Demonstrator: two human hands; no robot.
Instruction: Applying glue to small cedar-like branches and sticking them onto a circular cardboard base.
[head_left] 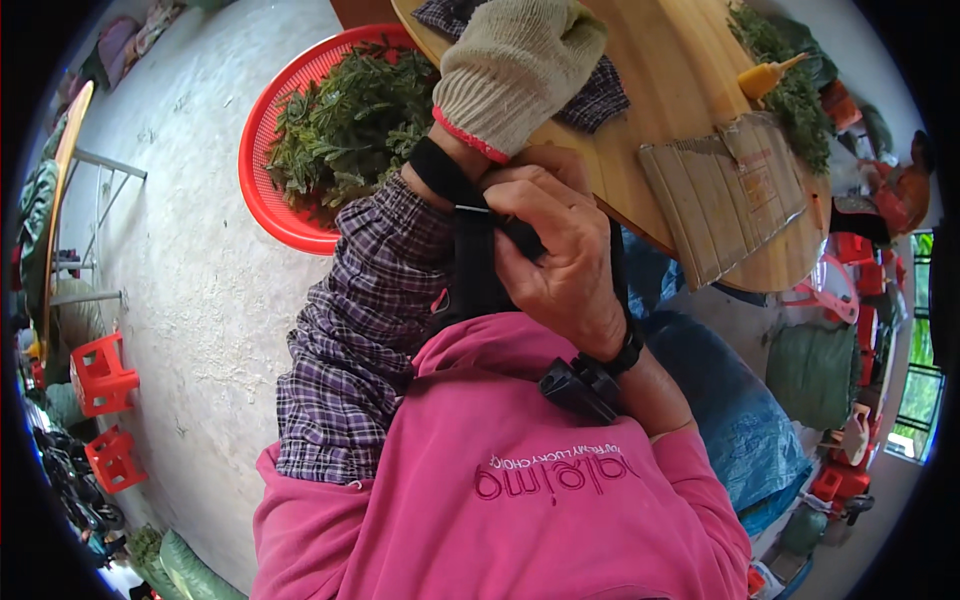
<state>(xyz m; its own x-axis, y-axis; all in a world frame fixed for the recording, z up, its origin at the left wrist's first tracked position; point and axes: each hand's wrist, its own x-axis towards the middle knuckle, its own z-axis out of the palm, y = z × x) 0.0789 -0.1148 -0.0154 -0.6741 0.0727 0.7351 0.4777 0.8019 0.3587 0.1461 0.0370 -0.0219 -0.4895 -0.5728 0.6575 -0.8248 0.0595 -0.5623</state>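
Note:
My left hand [520,75] wears a cream knitted glove with a red cuff edge. Its fingers look curled into a loose fist, partly cut off by the picture's top. Around that wrist runs a black strap [437,172] with a small metal buckle, just above the plaid sleeve cover [350,330]. My right hand [560,240], bare, is closed on the strap at the buckle, fingertips against the left wrist. A black band circles the right wrist too, with a dark device [580,388] beside it. Dark plaid cloth [597,97] lies under the gloved hand on the table.
A red basket [262,205] full of green sprigs [350,130] stands left of the wooden table [665,60]. On the table are flattened cardboard [725,195], a yellow squeeze bottle [765,79] and more sprigs [800,100]. Red stools [103,372] stand far left; a blue sack [720,400] sits right.

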